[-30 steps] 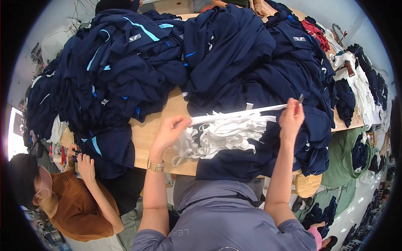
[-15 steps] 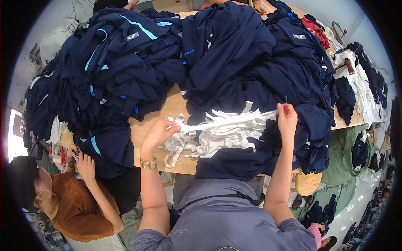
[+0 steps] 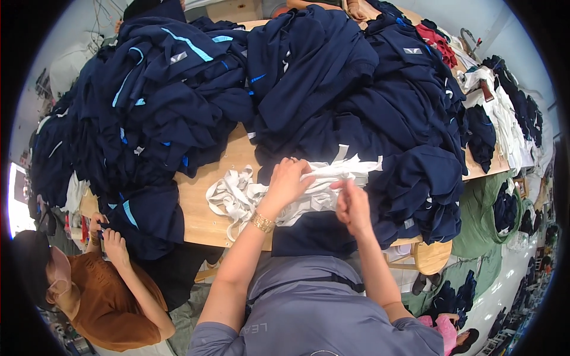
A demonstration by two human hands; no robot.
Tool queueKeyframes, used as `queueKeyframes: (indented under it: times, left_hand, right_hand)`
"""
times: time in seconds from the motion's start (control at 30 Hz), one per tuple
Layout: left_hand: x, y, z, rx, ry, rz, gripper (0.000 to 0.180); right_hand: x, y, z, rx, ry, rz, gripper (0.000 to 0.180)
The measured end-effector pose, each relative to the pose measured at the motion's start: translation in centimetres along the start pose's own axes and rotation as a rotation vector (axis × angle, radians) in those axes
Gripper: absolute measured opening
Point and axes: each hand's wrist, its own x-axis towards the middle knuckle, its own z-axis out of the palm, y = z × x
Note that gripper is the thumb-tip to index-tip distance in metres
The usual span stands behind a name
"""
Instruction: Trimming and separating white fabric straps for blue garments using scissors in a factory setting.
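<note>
A loose heap of white fabric strips (image 3: pixel 323 199) lies in front of me on navy cloth. My left hand (image 3: pixel 288 183), with a gold-coloured band at the wrist, reaches over its middle. Its bent fingers close on a white strip at the top of the heap. At the heap's right side is my right hand (image 3: pixel 354 207), fingers curled in and fingertips close to the strips. What it holds, if anything, is hidden. A second tangle of white strips (image 3: pixel 230 193) rests on the bare wood to the left.
Large piles of navy garments (image 3: pixel 309 65) cover the wooden table (image 3: pixel 202 202) beyond my hands. At left, a person in a brown shirt (image 3: pixel 116 291) handles dark cloth. A wooden stool (image 3: pixel 432 258) and a green sheet (image 3: pixel 484 219) are at lower right.
My hands have come together from holding one white strip stretched between them. The strip now lies along the heap. My left hand moved right, my right hand left and down.
</note>
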Motion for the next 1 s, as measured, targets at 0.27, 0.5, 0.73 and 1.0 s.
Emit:
queueKeyframes:
  times: [0.27,0.5,0.73,1.0]
  left_hand:
    - [0.0,1.4,-2.2,-0.240,0.028,-0.127,0.025]
    - [-0.1,1.4,-2.9,-0.032,-0.014,-0.024,0.026]
    - [0.4,1.1,-3.4,-0.506,-0.300,-0.415,0.029]
    - [-1.0,-0.7,-2.9,-0.954,-0.434,-0.433,0.018]
  right_hand:
    - [0.7,3.1,1.8,-0.022,-0.106,0.096,0.040]
    - [1.3,3.0,1.8,0.051,-0.104,0.068,0.041]
    - [1.1,2.8,1.7,0.061,-0.142,0.162,0.042]
    - [0.9,3.5,2.2,0.115,-0.064,0.148,0.041]
